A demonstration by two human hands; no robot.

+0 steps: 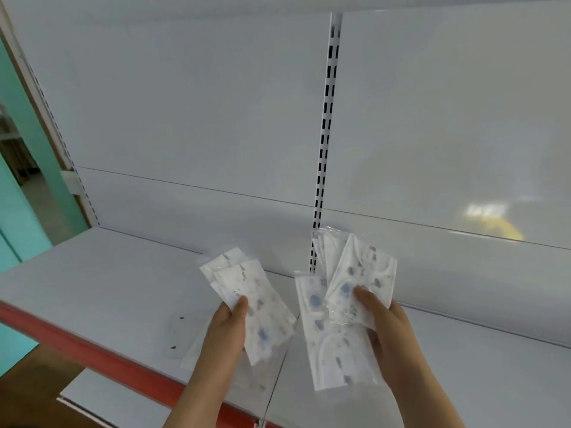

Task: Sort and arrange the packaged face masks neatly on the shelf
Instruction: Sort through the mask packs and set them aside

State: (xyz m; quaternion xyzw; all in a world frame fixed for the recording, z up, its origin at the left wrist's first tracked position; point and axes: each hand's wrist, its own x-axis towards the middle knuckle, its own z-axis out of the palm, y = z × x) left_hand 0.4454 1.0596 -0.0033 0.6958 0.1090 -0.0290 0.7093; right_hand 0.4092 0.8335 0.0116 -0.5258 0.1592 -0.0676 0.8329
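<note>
While both hands are raised over the shelf [102,282], each carries its own fan of masks and neither has set anything down yet. The left hand [230,325] pinches a small bundle [250,291], thumb on top and fingers beneath; the packets splay up and to the left from the thumb, with their near ends hanging down past the palm. The right hand [386,332] grips a larger bundle [333,307], thumb pressed on the top packet, fingers curled under. Its packets are less aligned: one lies nearly straight away from the person, while the top one tilts to the right.

Relation to note: the two bundles sit side by side, close but apart, at about the same height above the shelf. Their long axes run roughly away from the person, toward the back panel [185,103]. The bare shelf surface lies directly below and forward of both hands, so either hand could lower its load with little travel. The left hand is nearer the open stretch of shelf on its outer side.

More clear packets [182,338] appear to rest flat on the shelf, just left of and below the left wrist; blur makes their number uncertain.

Judgement: sorting is at an early stage. The next move probably calls for squaring one fan, then laying it flat with its long axis square to the shelf's red front edge [92,350]. The glossy wrappers may slide out of alignment under a loosened grip.
</note>
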